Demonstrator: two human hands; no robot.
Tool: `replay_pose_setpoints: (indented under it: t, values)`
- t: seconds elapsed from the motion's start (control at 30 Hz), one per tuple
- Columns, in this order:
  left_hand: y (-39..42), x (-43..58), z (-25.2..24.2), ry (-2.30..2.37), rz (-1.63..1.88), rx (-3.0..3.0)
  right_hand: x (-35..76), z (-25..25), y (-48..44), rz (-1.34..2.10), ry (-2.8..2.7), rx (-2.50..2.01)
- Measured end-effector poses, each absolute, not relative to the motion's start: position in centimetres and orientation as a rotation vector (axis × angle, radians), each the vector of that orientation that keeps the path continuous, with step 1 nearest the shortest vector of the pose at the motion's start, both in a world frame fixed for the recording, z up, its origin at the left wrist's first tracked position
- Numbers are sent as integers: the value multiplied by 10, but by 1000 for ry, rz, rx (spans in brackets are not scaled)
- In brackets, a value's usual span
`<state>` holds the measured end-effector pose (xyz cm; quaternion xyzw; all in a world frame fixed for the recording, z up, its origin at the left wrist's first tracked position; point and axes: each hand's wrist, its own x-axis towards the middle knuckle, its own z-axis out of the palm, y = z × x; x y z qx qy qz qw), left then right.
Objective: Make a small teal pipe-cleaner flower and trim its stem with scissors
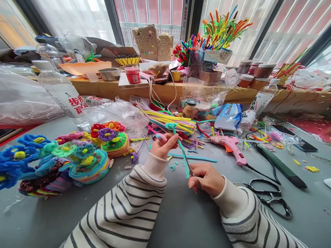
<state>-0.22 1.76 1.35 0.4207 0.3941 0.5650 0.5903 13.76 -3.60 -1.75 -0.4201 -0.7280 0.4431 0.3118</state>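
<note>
My left hand point(160, 147) pinches a teal fuzzy pipe cleaner point(182, 148), its top end twisted into a small bunch and its long end hanging toward the right. My right hand point(208, 179) is closed around small silver scissors point(190, 170). Their slim metal blades lie against the lower part of the teal strand; whether they are parted is hard to see. Small teal snippets point(172, 167) are scattered on the grey table below the left hand. A blue pipe cleaner point(198, 158) lies just behind.
Fuzzy flowers and round layered pieces point(89, 167) crowd the left. A pink glue gun point(234, 148) and black-handled scissors point(271, 198) lie on the right. Behind are pipe-cleaner bundles point(168, 119), a small jar point(189, 109), a blue tissue pack point(229, 116) and a water bottle point(60, 91).
</note>
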Motion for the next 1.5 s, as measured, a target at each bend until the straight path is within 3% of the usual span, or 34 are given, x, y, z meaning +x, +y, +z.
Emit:
replay_pose_setpoints:
  t: [0.57,1.27,1.5]
  values:
    - [19,-4,14,843,1175,929,136,-10,-39,1192,-2123,-787]
    - [18,-1,11,923,1261,1011,136,-18,-39,1187,-1881,-1113]
    - [12,1,13,1017,1289,1282,140,-15,-37,1130,-1797,-1181]
